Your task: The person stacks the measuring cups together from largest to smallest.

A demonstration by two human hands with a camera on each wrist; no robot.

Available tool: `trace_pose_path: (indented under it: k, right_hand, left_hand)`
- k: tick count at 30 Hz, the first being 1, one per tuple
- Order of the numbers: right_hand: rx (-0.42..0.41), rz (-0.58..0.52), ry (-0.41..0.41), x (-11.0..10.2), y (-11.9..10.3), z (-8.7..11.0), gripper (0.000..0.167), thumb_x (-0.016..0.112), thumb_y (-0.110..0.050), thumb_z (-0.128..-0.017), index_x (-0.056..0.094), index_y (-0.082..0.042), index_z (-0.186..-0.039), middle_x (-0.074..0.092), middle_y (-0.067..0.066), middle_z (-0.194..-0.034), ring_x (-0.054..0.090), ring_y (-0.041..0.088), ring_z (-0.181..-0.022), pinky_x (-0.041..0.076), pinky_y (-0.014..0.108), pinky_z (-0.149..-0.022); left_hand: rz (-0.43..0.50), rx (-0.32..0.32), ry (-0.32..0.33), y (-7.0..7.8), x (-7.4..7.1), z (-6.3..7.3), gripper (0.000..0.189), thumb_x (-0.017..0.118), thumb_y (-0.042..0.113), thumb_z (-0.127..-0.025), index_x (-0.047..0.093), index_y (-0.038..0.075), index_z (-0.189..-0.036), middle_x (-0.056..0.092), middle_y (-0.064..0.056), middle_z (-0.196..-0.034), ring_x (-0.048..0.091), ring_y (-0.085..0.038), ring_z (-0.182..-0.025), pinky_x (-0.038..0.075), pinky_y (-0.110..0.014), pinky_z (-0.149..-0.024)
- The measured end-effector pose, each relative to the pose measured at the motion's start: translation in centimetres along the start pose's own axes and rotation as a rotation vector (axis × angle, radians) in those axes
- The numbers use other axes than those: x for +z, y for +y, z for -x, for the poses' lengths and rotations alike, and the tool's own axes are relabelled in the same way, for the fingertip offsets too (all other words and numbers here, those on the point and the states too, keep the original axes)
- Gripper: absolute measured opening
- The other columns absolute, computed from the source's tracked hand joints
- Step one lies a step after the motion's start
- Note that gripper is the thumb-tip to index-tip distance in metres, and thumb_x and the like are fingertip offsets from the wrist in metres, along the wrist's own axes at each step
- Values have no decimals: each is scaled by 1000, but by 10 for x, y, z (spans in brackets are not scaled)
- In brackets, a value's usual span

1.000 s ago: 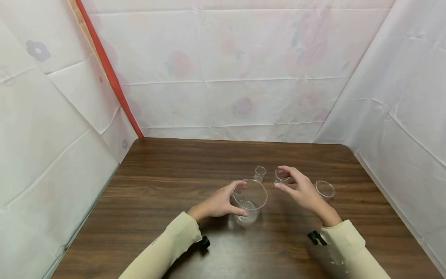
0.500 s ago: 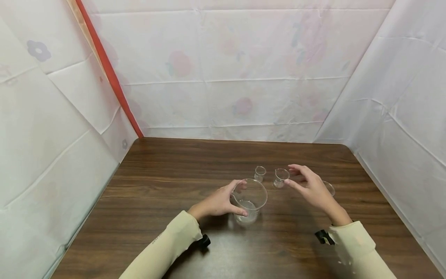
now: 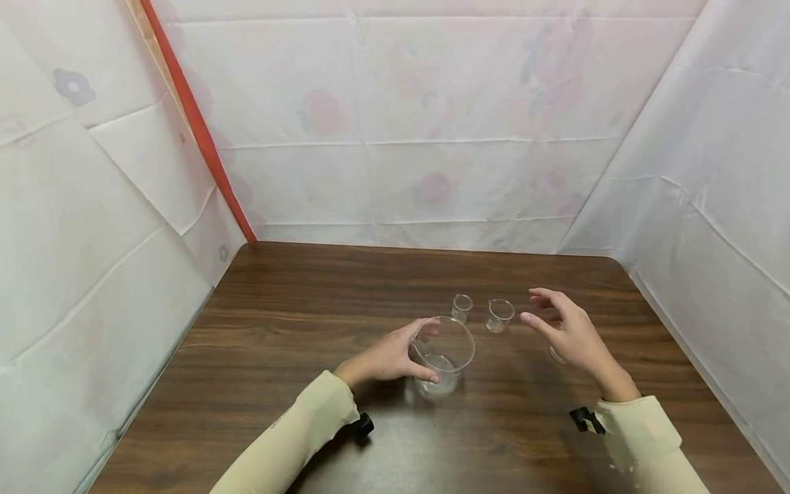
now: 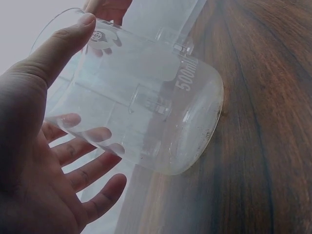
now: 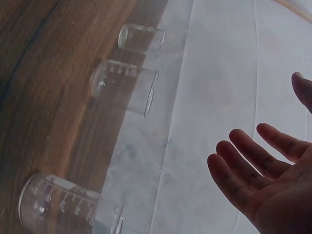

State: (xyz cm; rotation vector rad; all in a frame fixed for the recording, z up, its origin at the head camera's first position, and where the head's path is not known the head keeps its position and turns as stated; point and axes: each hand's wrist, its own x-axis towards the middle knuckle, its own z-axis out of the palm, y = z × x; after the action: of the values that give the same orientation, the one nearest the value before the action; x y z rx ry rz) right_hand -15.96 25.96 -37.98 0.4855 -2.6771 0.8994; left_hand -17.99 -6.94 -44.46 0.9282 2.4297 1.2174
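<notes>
My left hand [image 3: 390,353] grips a large clear glass beaker [image 3: 449,379] from its left side, thumb on the near wall and fingers round the far one. White "500ml" print shows on this beaker in the left wrist view. My right hand [image 3: 570,337] hovers with fingers spread and loosely bent, holding nothing. Below it, a graduated beaker [image 5: 63,202] is mostly hidden by the hand in the head view. Left of that hand stands a smaller beaker [image 3: 498,318], upright, and beyond the large one is the smallest beaker [image 3: 461,309].
All the beakers stand on a dark wood-grain table [image 3: 296,295]. Pale patterned sheets [image 3: 395,123] hang behind it and along both sides, with a red strip [image 3: 197,130] at the back left corner. Small black devices [image 3: 363,425] sit at both cuffs.
My right hand has drawn away from the smaller beaker, moving right and coming over the graduated beaker. My left hand and the large beaker have stayed in place.
</notes>
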Motion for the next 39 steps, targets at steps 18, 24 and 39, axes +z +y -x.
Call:
trace_pose_path:
  k: [18, 24, 39]
  right_hand:
    - [93, 28, -5, -20, 17, 2, 46, 62, -26, -96, 53, 2, -132, 60, 26, -120, 63, 44, -102, 50, 57, -84]
    - [111, 48, 16, -28, 22, 2, 45, 63, -25, -96, 53, 2, -131, 63, 26, -116, 65, 42, -97, 54, 47, -80]
    - [194, 166, -49, -31, 33, 1, 57, 61, -34, -96, 48, 7, -134, 59, 33, -116, 61, 48, -102, 47, 60, -85]
  left_hand:
    - [-1, -15, -2, 1, -1, 2, 91, 83, 48, -72, 35, 27, -146, 54, -2, -143, 54, -16, -127, 46, -39, -100]
    - [-7, -15, -2, 1, -1, 1, 91, 83, 47, -73, 35, 26, -147, 53, -3, -143, 53, -17, -128, 46, -38, -100]
    - [-15, -22, -8, 1, -1, 1, 94, 84, 46, -73, 34, 21, -148, 53, -2, -144, 53, -16, -128, 45, -40, -102]
